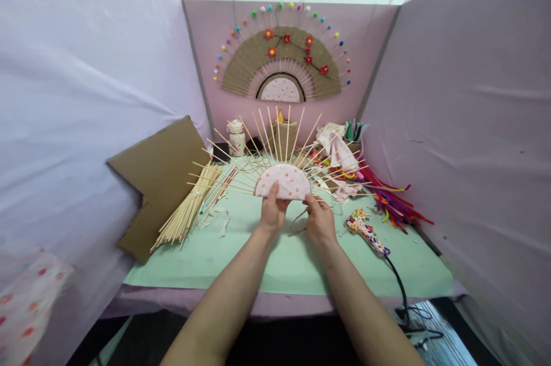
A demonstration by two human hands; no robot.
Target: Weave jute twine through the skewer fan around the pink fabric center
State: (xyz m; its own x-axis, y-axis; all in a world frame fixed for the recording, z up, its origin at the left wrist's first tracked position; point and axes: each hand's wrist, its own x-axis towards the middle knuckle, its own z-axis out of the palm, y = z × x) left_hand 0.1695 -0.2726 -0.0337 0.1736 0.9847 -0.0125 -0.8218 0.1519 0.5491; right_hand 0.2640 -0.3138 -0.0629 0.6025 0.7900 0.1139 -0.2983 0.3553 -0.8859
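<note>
Bare forearms reach in from the near edge, ending in 2 hands over the pale green table [241, 268]. Left hand [274, 211] is closed on the dotted half-circle [290, 182], thumb flat on its front, fingers behind. Right hand [319, 220] is pinched nearly shut at its lower right corner, and a loop of cord [297, 227] hangs beside those fingertips. That half-circle is held up at the middle of the scene, with thin sticks [279, 139] spreading from its curved edge.

To the right lies a patterned glue gun [368, 233], its black cable running off the near edge; farther right are red and purple pipe cleaners [400, 205]. To the left sit a bundle of sticks [187, 208] and, beside it, brown cardboard [167, 168]. On the far pink wall [198, 45] hangs a brown fan [239, 67] with red flowers. A white jar [236, 136] stands at the far left of the table.
</note>
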